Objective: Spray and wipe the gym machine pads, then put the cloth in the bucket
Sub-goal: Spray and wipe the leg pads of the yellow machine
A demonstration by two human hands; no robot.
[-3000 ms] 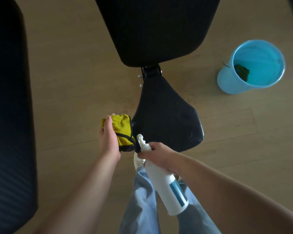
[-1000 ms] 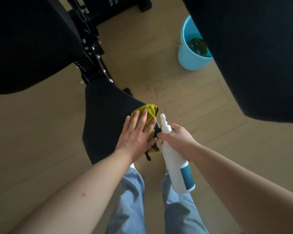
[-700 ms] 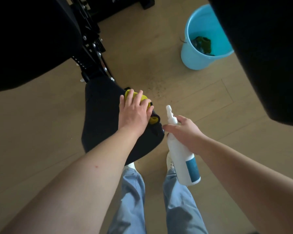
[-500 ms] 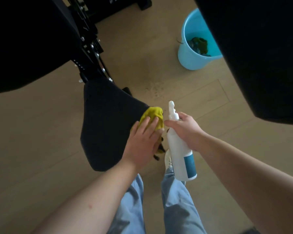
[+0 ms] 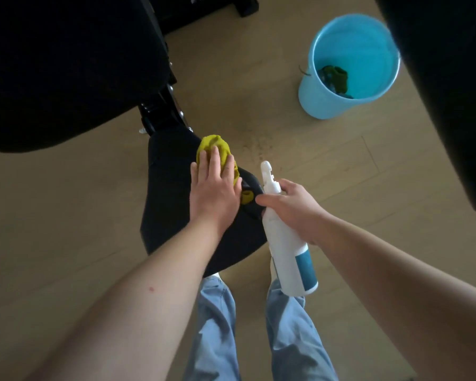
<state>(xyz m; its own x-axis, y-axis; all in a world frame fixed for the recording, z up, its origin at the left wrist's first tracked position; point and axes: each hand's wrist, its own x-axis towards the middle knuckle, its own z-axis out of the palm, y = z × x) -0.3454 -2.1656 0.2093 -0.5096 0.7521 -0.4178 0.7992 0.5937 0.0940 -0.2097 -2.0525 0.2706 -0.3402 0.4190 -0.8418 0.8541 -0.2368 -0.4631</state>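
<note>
The left hand (image 5: 213, 193) lies flat, fingers straight and close together, pressing the yellow cloth (image 5: 212, 144) onto the far right edge of the black seat pad (image 5: 168, 202). Part of the cloth shows beyond the fingertips, and a small fold shows beside the thumb. The right hand (image 5: 294, 210) grips the neck of the white spray bottle (image 5: 286, 251), fingers curled round it just below the nozzle. The bottle is tilted, nozzle away from the person, base over the right leg (image 5: 294, 339); it is held just beside the seat pad's right edge. The blue bucket (image 5: 322, 103) stands upright on the wood floor (image 5: 66, 215), well apart from the seat pad to the far right, with a dark green cloth (image 5: 335, 78) inside. A large black back pad (image 5: 66, 64) fills the upper left; another black pad (image 5: 451, 92) fills the right edge.
</note>
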